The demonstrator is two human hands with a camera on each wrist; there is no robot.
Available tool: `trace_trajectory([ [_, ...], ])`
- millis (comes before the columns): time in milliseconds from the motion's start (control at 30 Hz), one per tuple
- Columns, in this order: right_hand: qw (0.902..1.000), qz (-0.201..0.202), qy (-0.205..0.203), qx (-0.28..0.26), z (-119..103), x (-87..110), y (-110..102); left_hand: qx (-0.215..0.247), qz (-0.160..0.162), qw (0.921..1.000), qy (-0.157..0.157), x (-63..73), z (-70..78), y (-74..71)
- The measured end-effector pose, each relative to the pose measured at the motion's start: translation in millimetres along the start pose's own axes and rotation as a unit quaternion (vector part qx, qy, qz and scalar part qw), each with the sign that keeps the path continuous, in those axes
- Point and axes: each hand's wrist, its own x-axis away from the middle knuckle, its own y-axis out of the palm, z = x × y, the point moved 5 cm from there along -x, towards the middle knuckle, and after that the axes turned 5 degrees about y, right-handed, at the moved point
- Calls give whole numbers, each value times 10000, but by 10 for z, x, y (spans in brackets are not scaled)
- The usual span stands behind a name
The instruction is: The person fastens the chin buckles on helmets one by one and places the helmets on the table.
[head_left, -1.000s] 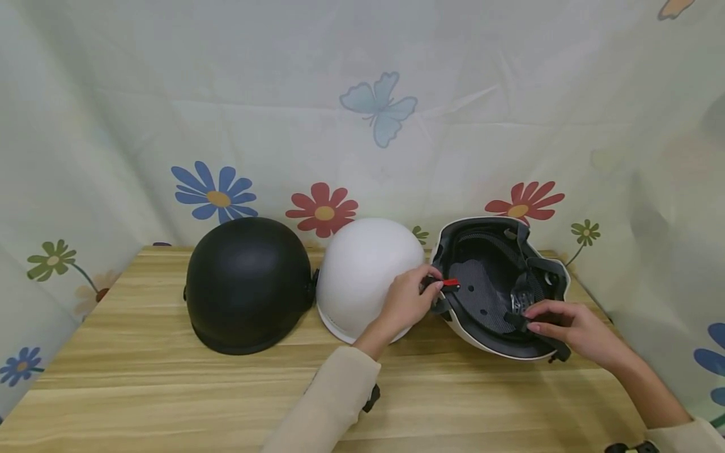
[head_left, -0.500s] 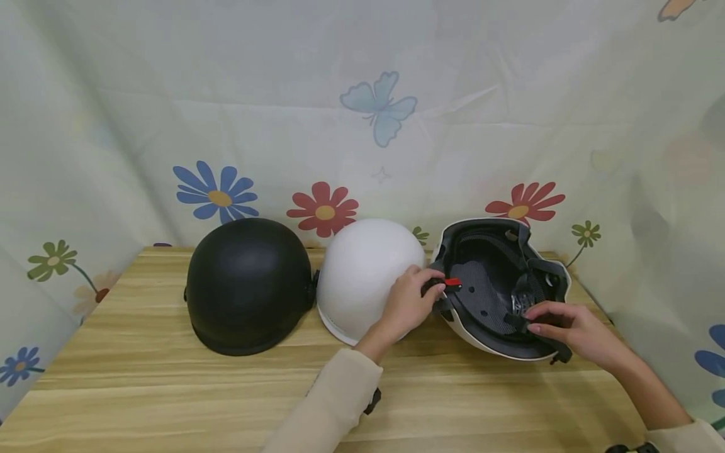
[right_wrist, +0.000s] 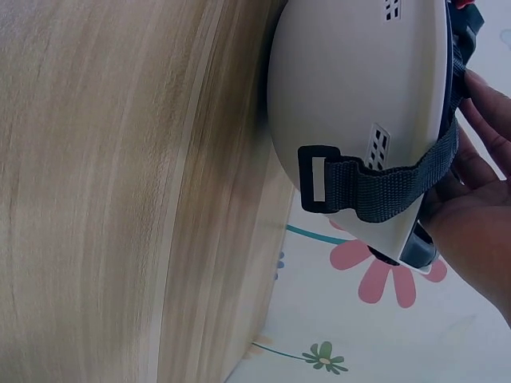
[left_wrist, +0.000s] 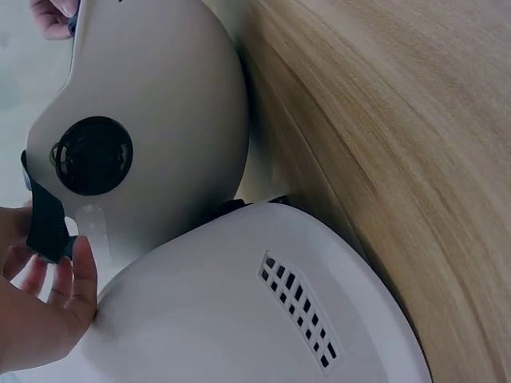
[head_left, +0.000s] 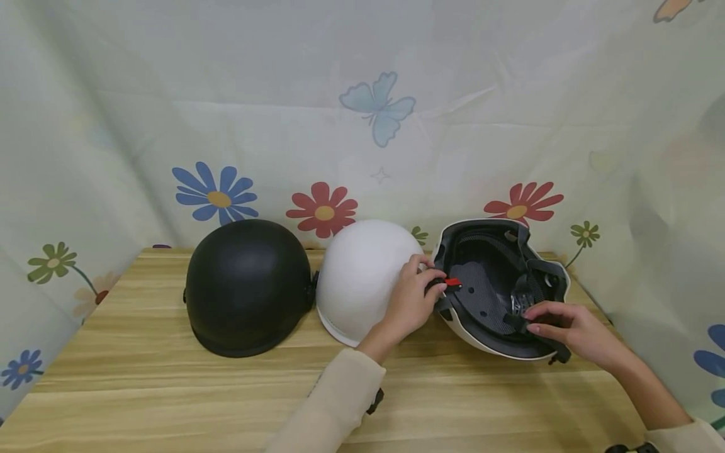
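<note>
A white helmet (head_left: 477, 341) with a black padded lining lies upside down at the right of the table, its opening towards me. At its left rim my left hand (head_left: 411, 298) pinches a black strap buckle with a red tab (head_left: 453, 282). In the left wrist view the dark strap (left_wrist: 48, 223) passes through those fingers. Over the right side of the opening, my right hand (head_left: 572, 328) pinches the other chin strap (head_left: 517, 323) between thumb and fingers. Its webbing (right_wrist: 391, 190) hangs over the helmet's outside in the right wrist view, ending in a black rectangular loop (right_wrist: 318, 179).
A second white helmet (head_left: 362, 277) stands dome up, close beside the upturned one, behind my left forearm. Left of it sits a black helmet (head_left: 246, 286), also dome up. A flowered curtain (head_left: 272, 138) hangs behind the wooden table (head_left: 187, 402).
My left hand has shifted very slightly, its fingers rising a little at the buckle. The right hand and the helmets stay in place.
</note>
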Motion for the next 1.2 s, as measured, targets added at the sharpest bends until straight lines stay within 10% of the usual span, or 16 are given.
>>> trace_trajectory([
  [1200,9994,-118,255,203,-108,-63,-117,-173,-1261,9918,144,-155,58,11],
])
